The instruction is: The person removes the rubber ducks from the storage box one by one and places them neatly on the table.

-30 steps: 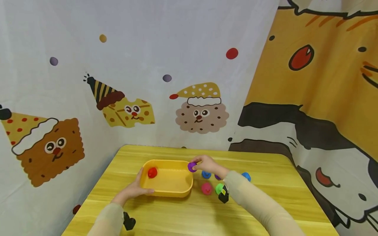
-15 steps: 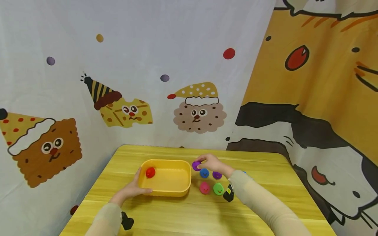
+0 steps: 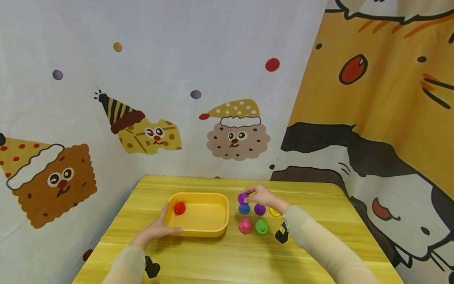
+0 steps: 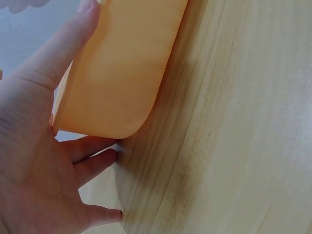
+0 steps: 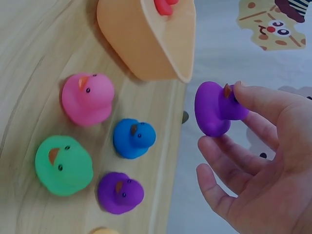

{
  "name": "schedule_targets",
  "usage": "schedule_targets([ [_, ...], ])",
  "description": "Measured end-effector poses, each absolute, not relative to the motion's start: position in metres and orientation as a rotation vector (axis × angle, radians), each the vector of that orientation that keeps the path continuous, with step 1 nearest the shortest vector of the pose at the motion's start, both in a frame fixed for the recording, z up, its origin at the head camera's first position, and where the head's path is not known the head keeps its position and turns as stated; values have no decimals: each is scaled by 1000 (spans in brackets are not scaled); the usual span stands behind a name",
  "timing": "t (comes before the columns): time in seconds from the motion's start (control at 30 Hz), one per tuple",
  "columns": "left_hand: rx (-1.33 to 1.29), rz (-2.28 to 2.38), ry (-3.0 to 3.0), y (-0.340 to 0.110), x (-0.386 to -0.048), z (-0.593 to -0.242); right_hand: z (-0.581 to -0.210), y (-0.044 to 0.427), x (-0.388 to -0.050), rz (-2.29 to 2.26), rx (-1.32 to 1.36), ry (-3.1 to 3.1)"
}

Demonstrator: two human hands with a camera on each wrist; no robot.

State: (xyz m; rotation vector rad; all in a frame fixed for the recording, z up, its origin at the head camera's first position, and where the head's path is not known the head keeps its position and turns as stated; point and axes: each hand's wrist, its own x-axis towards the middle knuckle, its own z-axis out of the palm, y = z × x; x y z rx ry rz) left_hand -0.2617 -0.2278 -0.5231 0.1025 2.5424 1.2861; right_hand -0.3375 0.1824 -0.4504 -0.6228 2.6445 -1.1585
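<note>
My right hand [image 3: 263, 196] pinches a purple rubber duck [image 5: 209, 108] in the air, above and behind the blue duck [image 3: 244, 208]. In the right wrist view thumb and fingertips hold that duck by its head and body. My left hand [image 3: 156, 228] grips the left end of a yellow plastic tub [image 3: 200, 233], its thumb along the front side. A red duck [image 3: 179, 208] sits in the tub's left part. Right of the tub stand a second purple duck [image 3: 260, 209], a pink duck [image 3: 245, 226] and a green duck [image 3: 261, 227].
A yellow duck [image 3: 274, 212] is partly hidden by my right wrist. The wood-grain table [image 3: 213, 260] backs onto a cloth printed with cartoon figures. Each wrist wears a black device [image 3: 282, 232].
My right hand has carried the purple duck rightward from the tub's right rim to above the blue duck. A yellow duck has come into sight by the wrist. The left hand stays on the tub.
</note>
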Motion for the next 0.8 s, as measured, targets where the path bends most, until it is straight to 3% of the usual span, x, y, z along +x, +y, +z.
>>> schedule_targets([
  [0.8,124,1320,2545,-230,-266,-530,-452,223,-321,-1213,-527,2637],
])
